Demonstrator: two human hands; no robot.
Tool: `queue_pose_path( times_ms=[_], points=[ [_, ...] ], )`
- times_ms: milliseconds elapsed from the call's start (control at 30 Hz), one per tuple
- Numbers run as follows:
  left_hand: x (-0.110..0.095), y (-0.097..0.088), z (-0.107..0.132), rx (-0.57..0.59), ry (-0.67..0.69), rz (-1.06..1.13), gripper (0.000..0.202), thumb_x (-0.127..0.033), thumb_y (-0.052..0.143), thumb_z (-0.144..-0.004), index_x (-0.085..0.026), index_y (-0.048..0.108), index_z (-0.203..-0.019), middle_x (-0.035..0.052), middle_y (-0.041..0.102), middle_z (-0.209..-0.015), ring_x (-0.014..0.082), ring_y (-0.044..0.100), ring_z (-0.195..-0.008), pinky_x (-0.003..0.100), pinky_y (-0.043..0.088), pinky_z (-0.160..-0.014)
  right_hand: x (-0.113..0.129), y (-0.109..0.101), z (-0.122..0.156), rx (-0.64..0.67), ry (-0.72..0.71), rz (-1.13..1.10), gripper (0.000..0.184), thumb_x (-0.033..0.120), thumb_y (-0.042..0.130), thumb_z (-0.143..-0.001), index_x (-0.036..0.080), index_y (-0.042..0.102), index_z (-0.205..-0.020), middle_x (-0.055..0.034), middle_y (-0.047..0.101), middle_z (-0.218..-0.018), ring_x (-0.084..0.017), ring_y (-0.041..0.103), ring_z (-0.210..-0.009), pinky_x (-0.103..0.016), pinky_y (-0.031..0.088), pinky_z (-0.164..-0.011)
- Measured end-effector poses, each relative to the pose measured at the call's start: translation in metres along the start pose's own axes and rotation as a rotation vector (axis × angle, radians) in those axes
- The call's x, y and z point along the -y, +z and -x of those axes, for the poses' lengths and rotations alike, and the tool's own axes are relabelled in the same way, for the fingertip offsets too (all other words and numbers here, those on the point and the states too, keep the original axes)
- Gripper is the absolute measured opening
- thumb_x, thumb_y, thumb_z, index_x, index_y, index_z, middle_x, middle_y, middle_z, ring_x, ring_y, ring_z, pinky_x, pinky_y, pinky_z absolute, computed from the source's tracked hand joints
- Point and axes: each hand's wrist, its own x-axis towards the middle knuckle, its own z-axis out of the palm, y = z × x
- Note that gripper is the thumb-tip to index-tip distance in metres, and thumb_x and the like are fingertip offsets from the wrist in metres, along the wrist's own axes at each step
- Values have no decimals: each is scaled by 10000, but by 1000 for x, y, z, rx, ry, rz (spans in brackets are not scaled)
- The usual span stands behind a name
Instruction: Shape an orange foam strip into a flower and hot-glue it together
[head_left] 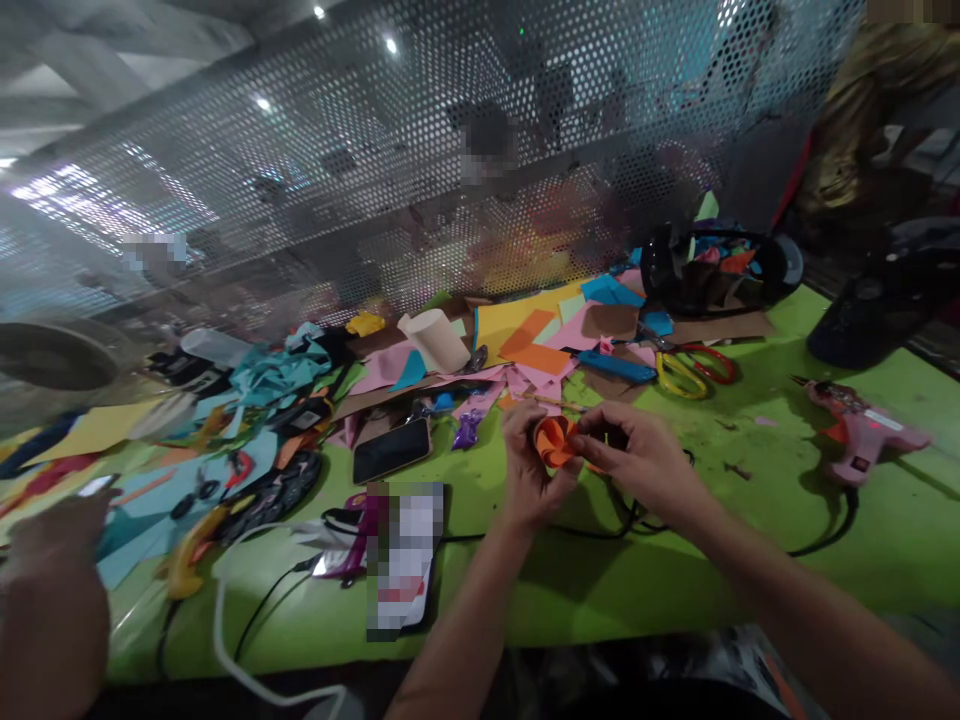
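An orange paper flower (553,441) with curled petals is held up above the green table, between my two hands. My left hand (527,462) wraps round its left side and base. With pinched fingers, my right hand (616,440) grips the flower's right edge. Just behind the hands lie pink paper scraps (525,380) and a sheet of orange paper (534,342). Left of my left hand are a small purple wrapped item (466,430) and a dark-screened phone (392,450).
A pink glue gun (862,435) lies at the right, its cord crossing the table (705,590). Scissors (681,375), a blue cutter (616,367) and a paper roll (435,341) lie behind. Another person's arm (56,600) is at far left, near a yellow glue gun (193,550).
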Motion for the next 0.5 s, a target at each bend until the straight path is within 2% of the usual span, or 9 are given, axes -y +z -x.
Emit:
queue_pose_path(
  times_ms=[233, 367, 500],
  points=[
    [0, 0, 0, -2, 22, -45, 468, -485, 588, -882, -247, 420, -1247, 83, 504, -1112, 242, 502, -1075, 424, 453, -907, 2, 1, 1, 2, 74, -49, 234, 386, 654, -812, 174, 628, -717, 18, 530, -649, -121, 451, -603, -233, 324, -521],
    [-2, 0, -2, 16, 20, -51, 468, -505, 572, -886, -249, 409, -1242, 75, 496, -1097, 236, 505, -1059, 426, 449, -911, 1, 1, 0, -12, 64, -98, 149, 317, 662, -797, 173, 664, -758, 0, 621, -697, -134, 524, -637, -240, 394, -573],
    [-4, 0, -3, 52, -3, 0, 448, -521, 556, -891, -249, 419, -1220, 74, 484, -1089, 230, 503, -1048, 406, 449, -901, 1, 1, 3, -118, -45, 11, 84, 253, 645, -826, 188, 698, -828, -18, 677, -747, -145, 571, -653, -251, 432, -591]
  ],
)
